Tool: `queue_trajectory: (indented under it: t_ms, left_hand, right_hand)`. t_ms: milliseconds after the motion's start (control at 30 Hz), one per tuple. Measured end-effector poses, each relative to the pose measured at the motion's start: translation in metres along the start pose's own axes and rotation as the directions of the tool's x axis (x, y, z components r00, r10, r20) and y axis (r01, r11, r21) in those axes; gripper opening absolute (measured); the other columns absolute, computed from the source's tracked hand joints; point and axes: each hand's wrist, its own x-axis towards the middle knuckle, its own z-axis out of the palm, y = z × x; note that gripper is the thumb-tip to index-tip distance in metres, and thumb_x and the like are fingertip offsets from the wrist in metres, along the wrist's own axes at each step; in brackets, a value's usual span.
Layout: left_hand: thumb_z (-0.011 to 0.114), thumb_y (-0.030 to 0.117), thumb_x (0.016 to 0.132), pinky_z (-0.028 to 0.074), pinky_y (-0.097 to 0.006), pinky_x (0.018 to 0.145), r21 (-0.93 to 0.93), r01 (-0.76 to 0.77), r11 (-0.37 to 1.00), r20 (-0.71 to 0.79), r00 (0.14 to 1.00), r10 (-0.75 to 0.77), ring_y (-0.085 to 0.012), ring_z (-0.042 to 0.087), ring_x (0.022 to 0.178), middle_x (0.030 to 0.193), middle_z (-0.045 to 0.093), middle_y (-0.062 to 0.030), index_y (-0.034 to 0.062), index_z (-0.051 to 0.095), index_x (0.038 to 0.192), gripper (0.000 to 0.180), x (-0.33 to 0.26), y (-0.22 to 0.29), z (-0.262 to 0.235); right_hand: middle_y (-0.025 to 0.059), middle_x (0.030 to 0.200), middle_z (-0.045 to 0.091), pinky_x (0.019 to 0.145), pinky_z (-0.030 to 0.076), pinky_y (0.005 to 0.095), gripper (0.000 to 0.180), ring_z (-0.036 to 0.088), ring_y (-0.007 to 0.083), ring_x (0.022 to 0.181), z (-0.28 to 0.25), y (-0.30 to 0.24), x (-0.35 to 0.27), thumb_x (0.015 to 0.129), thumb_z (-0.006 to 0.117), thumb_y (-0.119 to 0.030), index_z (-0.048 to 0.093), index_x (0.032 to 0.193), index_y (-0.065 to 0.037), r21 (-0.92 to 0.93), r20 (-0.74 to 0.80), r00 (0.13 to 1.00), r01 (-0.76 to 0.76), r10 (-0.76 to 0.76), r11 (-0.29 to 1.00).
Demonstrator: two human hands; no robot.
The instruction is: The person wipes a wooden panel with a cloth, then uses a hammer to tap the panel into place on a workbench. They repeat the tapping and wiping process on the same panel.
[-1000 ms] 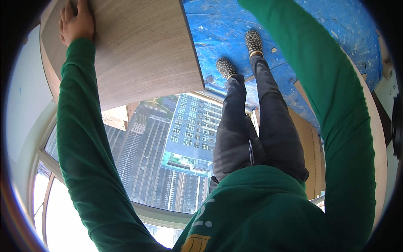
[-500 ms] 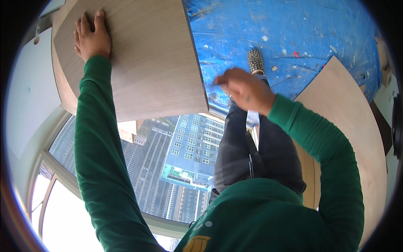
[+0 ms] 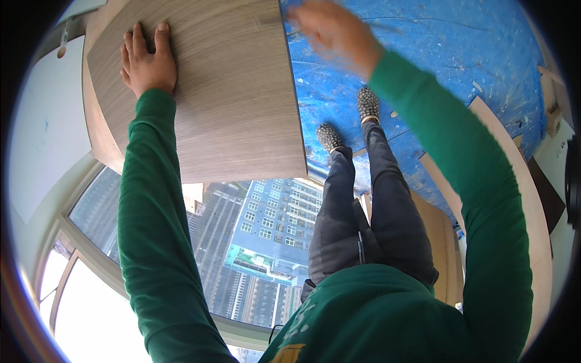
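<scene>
A brown wood-grain board (image 3: 242, 103) with a straight right edge lies at the upper left. Flat on its left part rests my left hand (image 3: 151, 65), its fingers spread and nothing in them. My right hand (image 3: 339, 35) is above the blue floor sheet, close to the board's right edge at the top of the view. Motion smears its fingers, so their grip and any touch on the edge cannot be made out.
A blue floor covering (image 3: 436, 54) with specks and scraps spreads under my feet. To the right leans or lies a large pale wooden sheet (image 3: 532, 242). White panels (image 3: 45, 133) stand at the left. Below the board, a window (image 3: 212, 242) shows tall buildings.
My right hand has moved up and away from my legs to the far part of the board's right edge. My left hand stays flat on the board. The view has shifted slightly.
</scene>
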Motion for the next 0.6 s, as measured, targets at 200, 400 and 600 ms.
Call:
queue_trajectory:
  t_ms: [200, 400, 600]
  left_hand:
    - [0.043, 0.075, 0.096, 0.009, -0.052, 0.129, -0.008, 0.008, 1.000, -0.002, 1.000, -0.008, -0.0290, 0.020, 0.159, 0.171, 0.030, -0.0086, 0.0190, 0.038, 0.162, 0.087, -0.001, 0.001, 0.000]
    - [0.043, 0.076, 0.096, 0.010, -0.054, 0.128, -0.016, 0.006, 1.000, -0.002, 1.000, -0.006, -0.0290, 0.020, 0.159, 0.171, 0.030, -0.0082, 0.0197, 0.038, 0.161, 0.086, 0.000, 0.001, 0.001]
    - [0.042, 0.077, 0.095, 0.010, -0.055, 0.128, -0.014, 0.012, 1.000, 0.009, 1.000, -0.011, -0.0295, 0.020, 0.159, 0.171, 0.029, -0.0090, 0.0199, 0.038, 0.162, 0.087, 0.000, 0.000, 0.000]
  right_hand:
    - [0.0060, 0.091, 0.064, 0.081, 0.051, 0.0413, 0.015, 0.062, 0.0250, 0.094, -0.011, -0.120, -0.124, 0.089, 0.068, -0.009, 0.072, 0.102, -0.014, 0.146, 0.688, 0.726, -0.163, 0.018, 0.976]
    - [0.0126, 0.097, 0.063, 0.082, 0.054, 0.0372, 0.038, 0.063, 0.0254, 0.087, -0.006, -0.049, -0.055, 0.109, 0.054, -0.027, 0.060, 0.141, -0.007, 0.387, 0.067, 0.881, -0.456, 0.469, 0.801]
    - [0.0197, 0.143, 0.051, 0.091, 0.056, 0.0444, 0.075, 0.063, 0.0318, 0.101, 0.031, -0.085, -0.080, 0.102, 0.062, -0.013, 0.023, 0.167, -0.019, 0.197, -0.028, 0.973, -0.218, 0.228, 0.956]
